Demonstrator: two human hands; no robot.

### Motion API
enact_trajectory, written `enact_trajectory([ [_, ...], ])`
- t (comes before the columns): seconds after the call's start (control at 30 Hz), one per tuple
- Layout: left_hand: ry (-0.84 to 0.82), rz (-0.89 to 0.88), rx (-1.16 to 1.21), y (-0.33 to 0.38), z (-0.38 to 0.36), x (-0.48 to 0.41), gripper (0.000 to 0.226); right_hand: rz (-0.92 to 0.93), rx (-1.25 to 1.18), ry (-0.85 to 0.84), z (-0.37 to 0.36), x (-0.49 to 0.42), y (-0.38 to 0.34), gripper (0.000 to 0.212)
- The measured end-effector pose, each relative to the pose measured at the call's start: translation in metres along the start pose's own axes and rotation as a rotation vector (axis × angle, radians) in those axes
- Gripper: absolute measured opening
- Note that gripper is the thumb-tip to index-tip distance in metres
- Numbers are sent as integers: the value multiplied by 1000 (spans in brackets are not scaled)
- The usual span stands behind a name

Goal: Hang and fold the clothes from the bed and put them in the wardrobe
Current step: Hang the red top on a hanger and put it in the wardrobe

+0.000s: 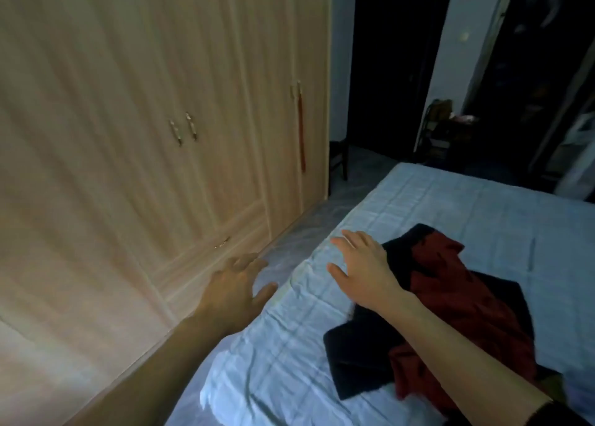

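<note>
- Left grip (236, 285), right grip (362, 266): fingers spread, empty, mid-frame.
- Red garment (450, 280) over black garment (351, 361) on bed (418, 200), lower right.
- Best: lift the red one first and shake it flat; wardrobe (145, 136), upper left, closed.

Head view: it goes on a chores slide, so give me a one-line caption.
Open left hand near the closed wardrobe, open right hand by red and black clothes on the bed.
</note>
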State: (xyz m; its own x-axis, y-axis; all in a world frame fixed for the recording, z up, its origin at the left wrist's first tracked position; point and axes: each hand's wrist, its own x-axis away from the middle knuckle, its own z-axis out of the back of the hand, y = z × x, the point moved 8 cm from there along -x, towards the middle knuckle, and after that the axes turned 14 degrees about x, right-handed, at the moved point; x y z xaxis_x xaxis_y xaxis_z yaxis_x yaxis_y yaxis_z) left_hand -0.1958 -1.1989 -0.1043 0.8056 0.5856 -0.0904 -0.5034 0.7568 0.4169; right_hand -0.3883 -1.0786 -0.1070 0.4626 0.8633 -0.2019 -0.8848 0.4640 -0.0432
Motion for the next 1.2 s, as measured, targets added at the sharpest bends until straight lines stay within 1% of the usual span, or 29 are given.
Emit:
enact_trajectory([
  [0.2,-151,-160,142,9,-63,-81,92,-248,47,-86,-26,6,71,54],
  [0.3,-232,-240,185,20,-88,-111,86,-370,52,-108,-35,17,91,56],
  [0.37,-262,-326,210,31,-95,-132,85,-455,88,-109,-30,25,98,57],
  [0.5,-276,-508,260,63,-93,-175,82,-625,173,-89,-4,40,106,58],
  [0.63,-314,-616,292,100,-89,-191,87,-762,184,-5,21,56,111,59],
  [0.7,-356,-665,297,116,-95,-189,85,-821,188,0,25,70,114,64],
  [0.8,-406,-718,293,133,-108,-186,68,-886,198,-59,17,92,122,79],
  [0.9,-434,-759,309,145,-119,-183,57,-962,210,-62,9,112,135,79],
  [1.03,-456,-769,320,156,-129,-189,54,-978,213,-113,-7,122,150,76],
  [1.1,-454,-762,306,162,-133,-197,53,-971,197,-105,-11,120,156,75],
  [1.2,-436,-754,295,173,-136,-205,51,-953,161,-87,-15,113,166,83],
])
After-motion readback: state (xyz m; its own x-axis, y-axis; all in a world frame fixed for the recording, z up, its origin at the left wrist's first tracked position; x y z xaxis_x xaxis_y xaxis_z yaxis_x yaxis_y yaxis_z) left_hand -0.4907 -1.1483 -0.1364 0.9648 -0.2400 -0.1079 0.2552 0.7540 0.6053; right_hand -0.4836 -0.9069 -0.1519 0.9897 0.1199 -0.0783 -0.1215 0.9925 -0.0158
